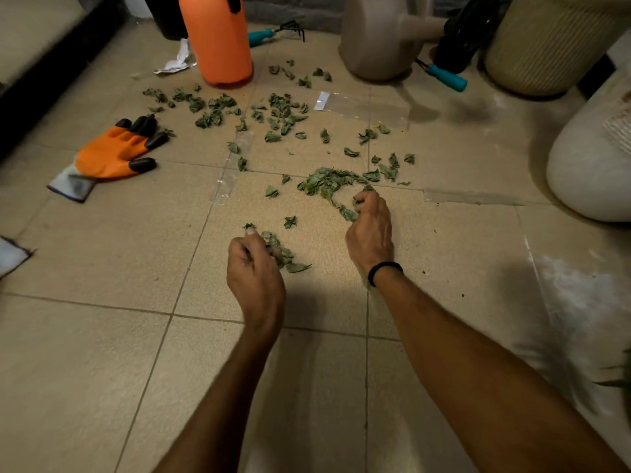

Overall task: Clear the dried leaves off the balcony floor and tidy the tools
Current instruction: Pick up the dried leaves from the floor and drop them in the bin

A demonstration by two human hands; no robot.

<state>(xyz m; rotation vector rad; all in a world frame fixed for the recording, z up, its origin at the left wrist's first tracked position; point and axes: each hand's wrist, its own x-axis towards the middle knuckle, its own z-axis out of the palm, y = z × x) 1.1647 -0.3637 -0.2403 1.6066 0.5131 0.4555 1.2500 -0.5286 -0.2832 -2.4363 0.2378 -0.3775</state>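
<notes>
Hands [256, 268] [370, 230] gathering dried leaves [324, 182] (apparently clutching some), tiled floor [102, 268]

The floor [102, 353] is matt beige tile with a fine grainy face, crossed by strips of shiny clear tape [227, 179]. The leaves [283, 112] look dry and crinkled. At far left, the glove [112, 153] is orange rubber on grey knit cloth, and the sprayer bottle [218, 39] is smooth orange plastic.

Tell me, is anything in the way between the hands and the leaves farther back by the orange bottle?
Nothing visible blocks them. Between the left hand, the right hand and the far dried leaves lie only tile and more leaves; the orange glove sits off to the left.
</notes>
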